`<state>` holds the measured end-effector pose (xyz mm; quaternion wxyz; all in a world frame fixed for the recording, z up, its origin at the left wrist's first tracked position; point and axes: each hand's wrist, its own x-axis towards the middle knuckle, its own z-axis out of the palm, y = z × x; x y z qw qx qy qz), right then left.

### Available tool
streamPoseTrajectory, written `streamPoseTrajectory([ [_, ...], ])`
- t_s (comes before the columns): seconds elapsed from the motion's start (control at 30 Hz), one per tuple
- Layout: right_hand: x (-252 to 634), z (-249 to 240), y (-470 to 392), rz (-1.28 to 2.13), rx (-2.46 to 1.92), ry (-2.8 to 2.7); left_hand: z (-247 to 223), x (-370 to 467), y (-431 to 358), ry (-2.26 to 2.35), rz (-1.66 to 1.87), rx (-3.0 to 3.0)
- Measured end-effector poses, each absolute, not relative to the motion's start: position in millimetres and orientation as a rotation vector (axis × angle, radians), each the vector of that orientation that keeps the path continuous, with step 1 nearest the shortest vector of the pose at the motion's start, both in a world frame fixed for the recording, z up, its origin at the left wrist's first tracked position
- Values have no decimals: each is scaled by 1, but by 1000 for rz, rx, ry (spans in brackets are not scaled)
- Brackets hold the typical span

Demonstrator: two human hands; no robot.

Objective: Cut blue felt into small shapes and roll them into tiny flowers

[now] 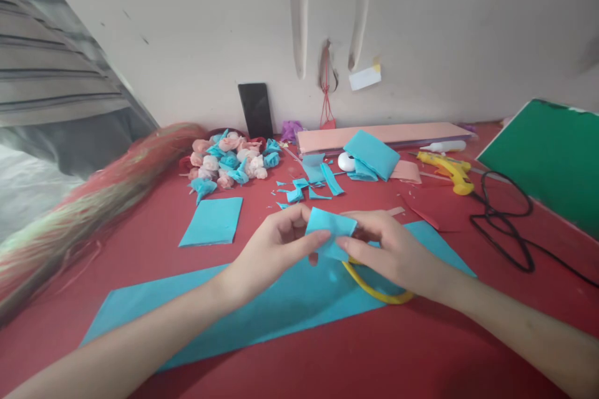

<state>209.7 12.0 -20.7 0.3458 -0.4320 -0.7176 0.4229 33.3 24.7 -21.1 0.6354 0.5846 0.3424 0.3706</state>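
Note:
A small folded piece of blue paper (330, 230) is pinched between both hands above the middle of the red table (365, 361). My left hand (276, 246) grips its left side, thumb on top. My right hand (388, 249) holds the right edge, its thumb also on the paper. Yellow-handled scissors (384, 298) show partly below my right hand; whether any finger is through them is hidden. Under both hands lies a long blue paper sheet (224, 318). To its upper left rests a folded blue square (212, 221).
Paper flowers (229, 159) are piled at the back left, near a black phone (256, 110). Blue scraps (299, 192) lie behind the hands. A yellow glue gun (449, 169) with a black cord and a green board (547, 162) are at right. A person's striped clothing (51, 68) shows far left.

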Motion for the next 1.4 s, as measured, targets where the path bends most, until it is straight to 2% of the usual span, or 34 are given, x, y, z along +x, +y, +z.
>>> streamPoseTrajectory([
  [0.23,210,-19,12,1034,-1123,-1796,-22,35,22,757,884,1340],
  [0.47,206,-19,15,1153,-1160,-1613,-25,32,22,802,1119,1478],
  [0.77,201,-18,9,1242,-1223,-1663,-28,27,22,960,1153,1745],
  [0.9,205,-14,11,1054,-1280,-1839,-25,27,21,1061,1180,1717],
  [1.1,229,-29,23,483,-1557,-2139,-18,25,28,1056,1279,1586],
  [1.4,252,-72,19,421,-1496,-2559,-20,18,36,998,1298,1247],
])
